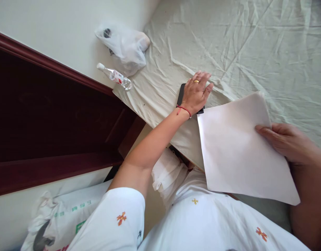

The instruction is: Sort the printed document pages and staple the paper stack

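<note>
My left hand [197, 90] lies palm down with its fingers stretched out, a ring on one of them and a red cord around the wrist. Under it is a black phone-like object [180, 96], partly covered by the palm. White paper [236, 153] slants over the near edge of the cloth-covered surface; I cannot tell if it is one sheet or a thin stack. Its right side is pinched in my right hand [283, 141], thumb on top and the other fingers mostly hidden beneath. The paper's upper left corner comes close to the black object.
Wrinkled pale green cloth [241, 42] covers the surface. At its far left are a clear bottle [115, 76] and a white plastic bag [126, 45]. Dark red wooden furniture [53, 104] stands on the left. A large printed white bag [69, 205] sits at lower left.
</note>
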`<state>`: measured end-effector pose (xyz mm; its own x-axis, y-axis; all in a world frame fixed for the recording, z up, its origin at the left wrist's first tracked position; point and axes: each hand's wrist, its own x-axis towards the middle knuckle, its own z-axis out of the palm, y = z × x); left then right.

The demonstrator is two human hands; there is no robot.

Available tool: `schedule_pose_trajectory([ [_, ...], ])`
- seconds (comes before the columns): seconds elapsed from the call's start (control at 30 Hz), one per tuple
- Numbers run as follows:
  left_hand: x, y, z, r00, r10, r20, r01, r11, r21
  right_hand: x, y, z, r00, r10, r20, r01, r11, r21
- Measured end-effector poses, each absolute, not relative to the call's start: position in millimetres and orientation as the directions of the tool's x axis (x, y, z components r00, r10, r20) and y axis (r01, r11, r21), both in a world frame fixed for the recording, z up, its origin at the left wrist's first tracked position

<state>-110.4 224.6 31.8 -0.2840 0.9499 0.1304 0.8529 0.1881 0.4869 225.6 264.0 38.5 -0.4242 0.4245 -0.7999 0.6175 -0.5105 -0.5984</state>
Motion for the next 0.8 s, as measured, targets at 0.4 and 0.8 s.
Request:
schedule_pose_trajectory([
  [0.4, -88.8, 222.3, 25.0, -0.262, 0.964, -0.034, 0.895, 0.256, 0.366, 220.8, 266.3, 42.0, -0.394, 0.38, -0.837, 0.6, -0.584, -0.547],
  [0.8, -111.2, 205.1, 35.9, -0.618, 0.773, 0.141, 0.655, 0.408, 0.637, 231.3, 263.8, 41.6, -0.579, 0.34, -0.741, 0.559, -0.496, -0.665],
])
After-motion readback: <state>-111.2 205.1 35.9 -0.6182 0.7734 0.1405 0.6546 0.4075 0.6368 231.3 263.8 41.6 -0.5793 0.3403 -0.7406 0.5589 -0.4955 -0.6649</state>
